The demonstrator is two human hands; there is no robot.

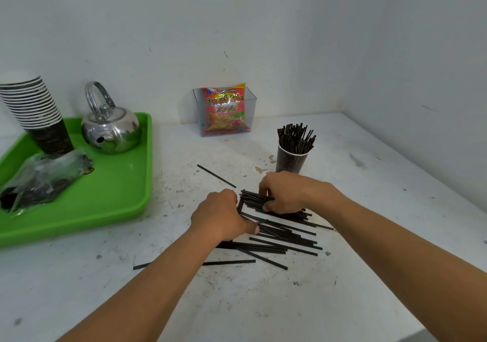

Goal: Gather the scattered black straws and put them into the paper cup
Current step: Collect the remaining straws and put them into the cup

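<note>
A pile of black straws [287, 239] lies scattered on the white table [369, 210], in front of a dark paper cup [291, 162] that stands upright with several straws in it. My right hand [284, 192] is curled around a small bundle of straws [253, 198] at the pile's far side, just in front of the cup. At the bundle's left end, my left hand [224, 217] presses against the straws, fingers bent on them. A single straw [216, 175] lies apart at the back left, and two more [229, 262] lie near my left forearm.
A green tray [105, 199] on the left carries a steel kettle [110, 128], a stack of paper cups [39, 115] and a plastic bag [42, 181]. A clear box with a snack packet [225, 111] stands at the back wall. Walls close the back and right.
</note>
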